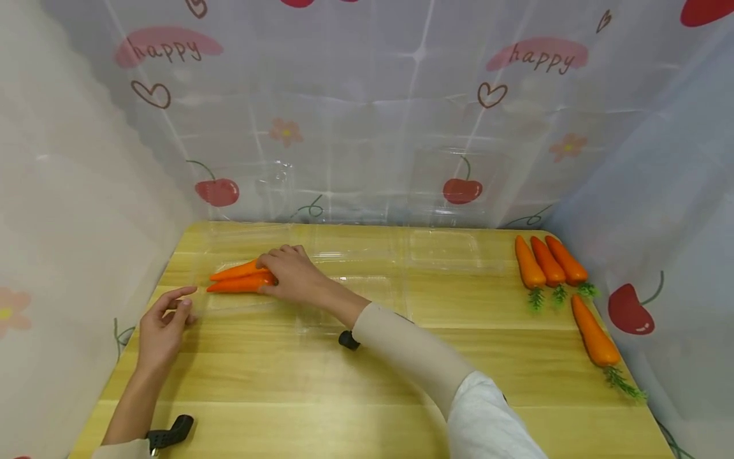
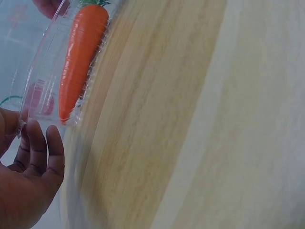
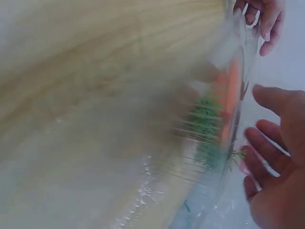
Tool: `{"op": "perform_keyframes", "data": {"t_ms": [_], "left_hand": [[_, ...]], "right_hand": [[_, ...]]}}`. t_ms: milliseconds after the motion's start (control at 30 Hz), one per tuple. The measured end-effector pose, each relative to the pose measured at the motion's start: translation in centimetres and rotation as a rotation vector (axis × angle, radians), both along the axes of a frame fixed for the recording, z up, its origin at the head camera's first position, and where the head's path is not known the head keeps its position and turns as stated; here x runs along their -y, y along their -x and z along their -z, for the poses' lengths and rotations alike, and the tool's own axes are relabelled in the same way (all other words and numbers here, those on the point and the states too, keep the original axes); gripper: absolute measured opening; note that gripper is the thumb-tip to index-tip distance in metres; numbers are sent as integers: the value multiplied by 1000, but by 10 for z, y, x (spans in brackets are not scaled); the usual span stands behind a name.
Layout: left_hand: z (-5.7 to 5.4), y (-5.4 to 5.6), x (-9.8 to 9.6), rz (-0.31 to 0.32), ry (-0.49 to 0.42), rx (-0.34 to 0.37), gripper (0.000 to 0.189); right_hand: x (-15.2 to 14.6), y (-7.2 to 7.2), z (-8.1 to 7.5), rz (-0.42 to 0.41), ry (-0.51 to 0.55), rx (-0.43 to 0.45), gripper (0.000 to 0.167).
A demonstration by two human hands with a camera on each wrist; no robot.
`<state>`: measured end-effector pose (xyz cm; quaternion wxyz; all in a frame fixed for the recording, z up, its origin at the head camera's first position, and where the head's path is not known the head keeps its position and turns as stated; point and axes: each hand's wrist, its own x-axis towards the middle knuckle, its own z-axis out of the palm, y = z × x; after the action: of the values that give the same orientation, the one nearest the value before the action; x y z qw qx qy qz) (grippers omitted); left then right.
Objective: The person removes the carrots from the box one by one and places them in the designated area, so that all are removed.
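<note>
Two orange carrots (image 1: 237, 285) lie side by side in a clear plastic container (image 1: 243, 310) at the left of the table, tips pointing left. One carrot (image 2: 81, 57) shows through the container wall in the left wrist view. My left hand (image 1: 162, 335) is at the container's left end, thumb and fingers pinching its rim. Over the thick ends of the carrots is my right hand (image 1: 295, 277), which hides their tops in the head view. From the right wrist, its fingers look loosely spread with nothing between them, beside the green carrot leaves (image 3: 206, 119).
More clear containers stand nearby, one in the middle (image 1: 344, 303) and one at the back right (image 1: 444, 248). Three carrots (image 1: 552, 261) lie in a row at the right, with another carrot (image 1: 595, 333) nearer the right edge. A printed curtain (image 1: 367, 127) encloses the wooden table.
</note>
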<state>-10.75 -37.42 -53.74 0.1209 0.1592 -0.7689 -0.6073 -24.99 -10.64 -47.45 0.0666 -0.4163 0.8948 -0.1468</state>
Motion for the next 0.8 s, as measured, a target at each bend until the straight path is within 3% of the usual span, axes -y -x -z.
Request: {"op": "perform_keyframes", "data": {"t_ms": [133,300,467,633,800], "left_hand": [[3,0,1,6,-42,-12,38],[3,0,2,6,-29,0,39],[3,-1,2,7,-33,11,39],[1,1,1,0,-52,-4,38],[1,1,2,0,-48,1,39]], "right_hand": [[9,3,2,1,-106,-8,51],[16,5,9,26,-157,-27,45],[23,4,10,39,-140,12,30],[25,5,12,41,-108,29,41],[27,5,14,37,-96,32,40]]}}
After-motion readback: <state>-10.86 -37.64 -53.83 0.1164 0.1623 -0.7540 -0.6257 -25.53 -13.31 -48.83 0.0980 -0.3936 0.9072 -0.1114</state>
